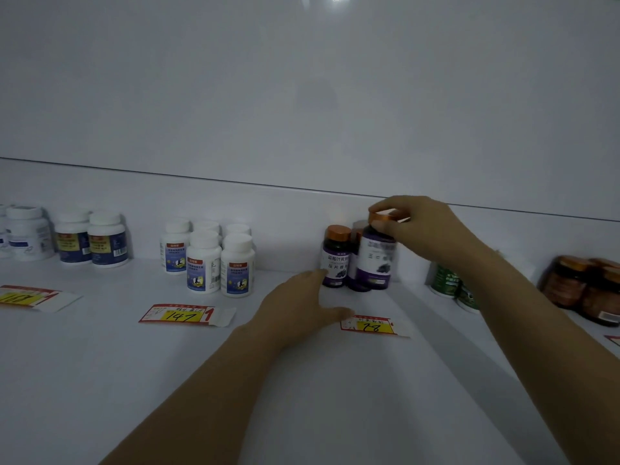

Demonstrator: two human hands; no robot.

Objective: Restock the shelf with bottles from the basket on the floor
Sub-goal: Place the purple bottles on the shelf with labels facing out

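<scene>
Restocking at a white shelf (100,347) in dim light. Grips a purple-labelled bottle (377,260) by its copper cap with the right hand (422,226), fingers and thumb curled round the rim, at about 1 o'clock from the middle of the shelf. Holds it from the top, most likely to slot it in among neighbours too close for a side grasp. Label blurred, so cannot tell whether the base touches the shelf.

Places it just beside a matching bottle (335,260) at its 9 o'clock, with another half hidden behind. Lays the left hand (302,303) open on the shelf, holding nothing, fingertips (320,273) reaching the foot of that matching bottle. Seemingly steadies it there, or guards the row against a nudge.

Groups these bottles right behind the price tag marked 28 (372,325), at their 6 o'clock, presumably to match stock to label. Flanked by white bottles (218,263) at 9 o'clock, behind a tag marked 147 (183,315), and by green bottles (448,280) and brown jars (583,290) at 3 o'clock. No basket in view.
</scene>
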